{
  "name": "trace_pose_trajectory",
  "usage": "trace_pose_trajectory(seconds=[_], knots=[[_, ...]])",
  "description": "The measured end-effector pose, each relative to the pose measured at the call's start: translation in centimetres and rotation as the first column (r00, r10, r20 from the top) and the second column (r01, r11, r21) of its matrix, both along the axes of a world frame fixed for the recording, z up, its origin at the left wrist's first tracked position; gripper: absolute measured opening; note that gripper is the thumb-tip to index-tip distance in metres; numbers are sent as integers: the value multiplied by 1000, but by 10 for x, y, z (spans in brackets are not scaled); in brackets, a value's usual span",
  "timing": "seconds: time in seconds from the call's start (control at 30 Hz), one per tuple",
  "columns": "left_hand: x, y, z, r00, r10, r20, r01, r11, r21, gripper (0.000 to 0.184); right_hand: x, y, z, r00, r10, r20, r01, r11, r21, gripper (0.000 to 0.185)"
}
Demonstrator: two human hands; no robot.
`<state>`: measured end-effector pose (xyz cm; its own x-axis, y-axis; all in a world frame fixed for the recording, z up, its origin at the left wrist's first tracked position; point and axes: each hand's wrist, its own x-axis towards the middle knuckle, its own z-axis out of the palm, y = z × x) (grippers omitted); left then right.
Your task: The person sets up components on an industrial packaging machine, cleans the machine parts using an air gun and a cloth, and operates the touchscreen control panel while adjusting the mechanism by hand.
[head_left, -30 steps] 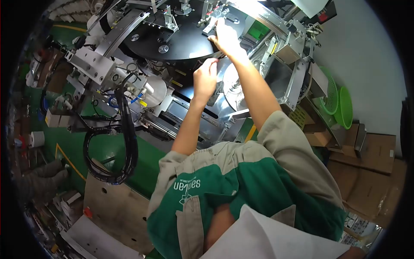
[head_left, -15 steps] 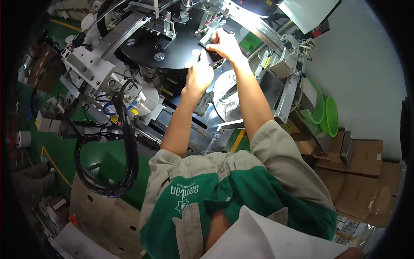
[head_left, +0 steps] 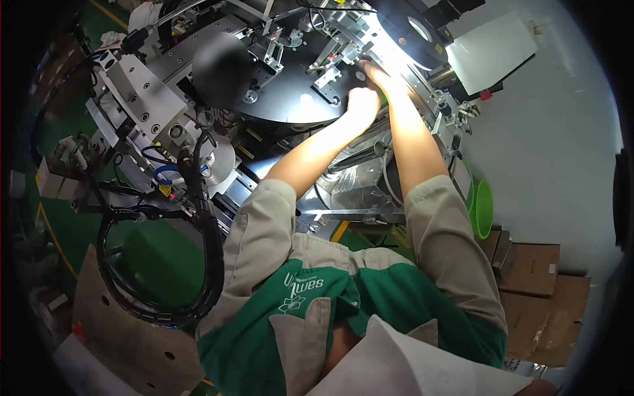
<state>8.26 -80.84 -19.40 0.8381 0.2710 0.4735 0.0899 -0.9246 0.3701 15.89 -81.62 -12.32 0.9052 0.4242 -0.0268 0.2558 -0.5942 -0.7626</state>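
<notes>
Both my hands are at the right edge of a round black plate [head_left: 277,109] in a machine, under bright light. My left hand [head_left: 363,104] is closed like a fist at the plate's rim, its fingertips turned away; whatever it may hold is hidden. My right hand [head_left: 378,74] reaches just beyond it, beside a metal rail, and its fingers are mostly concealed. Close to both hands, a small metal fixture [head_left: 327,76] sits on the plate. Something green shows between my wrists.
A bright lamp [head_left: 419,33] overhangs at upper right, with a white panel [head_left: 492,53] beside it. Thick black cables [head_left: 214,264] loop down at left. A green basket [head_left: 483,210] and cardboard boxes [head_left: 531,267] are at right. Below my arms is a plastic-wrapped part [head_left: 360,191].
Both hands have moved right, from beside a metal block on the black plate to the plate's right edge. The view has shifted, and the fixtures on the plate appear in different places.
</notes>
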Motion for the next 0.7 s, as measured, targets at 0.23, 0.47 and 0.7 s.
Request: trace_pose_trajectory(seconds=[0.23,0.47,0.7], knots=[[40,2,10,963,208,-172,-178,969,170,29,-28,3,40,988,79,130,-45,968,-248,35],[-33,7,3,994,-76,82,65,990,124,12,2,12,-16,738,392,549,-34,835,-550,44],[-206,-18,-35,994,-43,101,83,-308,-948,11,-125,18,30,349,788,507,-596,604,-529,13]])
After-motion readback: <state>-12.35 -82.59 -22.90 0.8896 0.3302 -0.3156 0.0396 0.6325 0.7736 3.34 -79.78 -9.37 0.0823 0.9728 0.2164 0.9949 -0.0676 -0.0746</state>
